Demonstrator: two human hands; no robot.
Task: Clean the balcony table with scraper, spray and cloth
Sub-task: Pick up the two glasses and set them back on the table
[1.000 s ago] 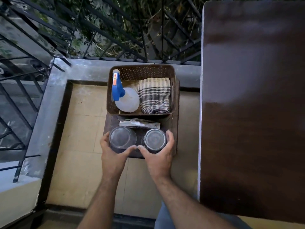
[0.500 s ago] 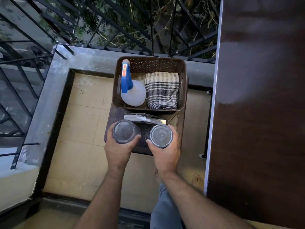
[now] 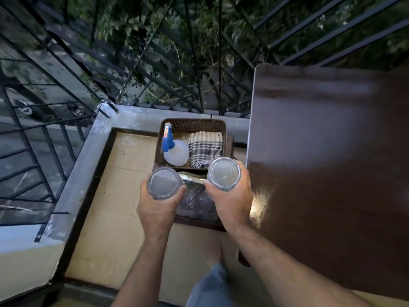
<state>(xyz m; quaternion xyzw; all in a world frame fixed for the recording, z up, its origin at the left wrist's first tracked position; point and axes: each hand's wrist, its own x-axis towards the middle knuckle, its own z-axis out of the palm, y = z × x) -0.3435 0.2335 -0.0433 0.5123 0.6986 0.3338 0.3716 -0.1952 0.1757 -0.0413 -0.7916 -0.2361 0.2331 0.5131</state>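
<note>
Over stool (image 3: 199, 209): round clear glass jars (image 3: 164, 183)

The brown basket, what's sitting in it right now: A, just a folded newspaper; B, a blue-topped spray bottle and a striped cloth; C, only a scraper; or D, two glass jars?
B: the brown basket holds the spray bottle on its left side and the striped cloth on its right, while each glass jar is held in a hand in front of it.
</note>
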